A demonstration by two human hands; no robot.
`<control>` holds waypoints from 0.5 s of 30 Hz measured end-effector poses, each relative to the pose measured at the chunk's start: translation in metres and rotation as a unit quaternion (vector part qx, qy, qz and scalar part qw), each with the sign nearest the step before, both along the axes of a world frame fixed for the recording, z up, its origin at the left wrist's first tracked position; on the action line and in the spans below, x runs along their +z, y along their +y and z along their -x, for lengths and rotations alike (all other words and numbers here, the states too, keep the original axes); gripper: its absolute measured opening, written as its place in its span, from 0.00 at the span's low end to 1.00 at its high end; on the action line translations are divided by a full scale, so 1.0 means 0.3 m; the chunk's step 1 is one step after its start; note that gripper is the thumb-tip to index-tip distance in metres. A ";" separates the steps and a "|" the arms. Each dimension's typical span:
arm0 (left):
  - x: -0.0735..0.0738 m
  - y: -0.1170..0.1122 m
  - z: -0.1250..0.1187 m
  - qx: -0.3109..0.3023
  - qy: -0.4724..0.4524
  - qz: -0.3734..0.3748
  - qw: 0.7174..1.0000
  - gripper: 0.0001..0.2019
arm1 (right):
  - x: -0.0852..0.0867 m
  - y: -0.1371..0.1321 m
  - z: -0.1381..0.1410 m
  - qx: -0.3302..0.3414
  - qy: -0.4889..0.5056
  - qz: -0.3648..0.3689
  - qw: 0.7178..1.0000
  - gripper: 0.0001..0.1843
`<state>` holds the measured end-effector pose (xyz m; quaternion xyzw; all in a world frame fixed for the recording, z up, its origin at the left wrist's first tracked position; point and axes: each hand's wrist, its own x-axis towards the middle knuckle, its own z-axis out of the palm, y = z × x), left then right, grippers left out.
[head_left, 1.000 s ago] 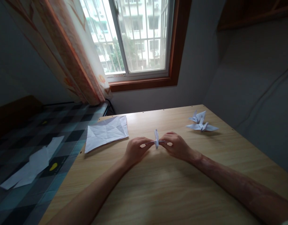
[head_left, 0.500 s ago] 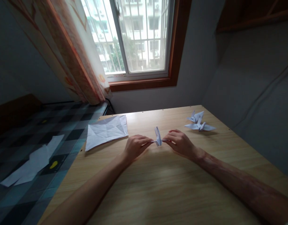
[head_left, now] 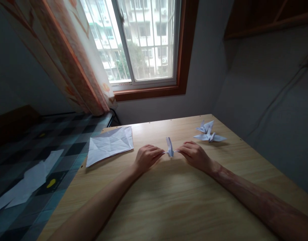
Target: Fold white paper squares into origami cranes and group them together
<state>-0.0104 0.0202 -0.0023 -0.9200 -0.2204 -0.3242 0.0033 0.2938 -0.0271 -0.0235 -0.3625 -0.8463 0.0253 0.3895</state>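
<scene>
Between my hands, above the wooden table (head_left: 154, 201), is a small folded white paper crane (head_left: 170, 149) with a narrow part pointing up. My left hand (head_left: 149, 156) pinches its left tip between thumb and fingers. On the other side, my right hand (head_left: 194, 154) pinches the right tip in the same way. Two finished-looking paper cranes, one (head_left: 210, 137) in front of the other (head_left: 206, 126), rest beyond my right hand. Creased white paper sheets (head_left: 111, 144) lie to the left of my left hand.
White paper strips (head_left: 34, 177) lie on the checked bed cover (head_left: 66, 140) at the left, beside the table's edge. A window (head_left: 149, 43) with a patterned curtain (head_left: 76, 63) is at the back. A wooden shelf (head_left: 264, 28) hangs at the upper right.
The view has shifted slightly, so the surroundings sit a little further left. Both hands keep hold of the crane's tips, and my right hand has drawn slightly away to the right.
</scene>
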 end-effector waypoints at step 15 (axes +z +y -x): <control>-0.019 0.239 -0.141 0.071 0.009 -0.056 0.996 0.07 | -0.010 -0.047 -0.023 -0.123 -0.008 0.083 0.989 0.09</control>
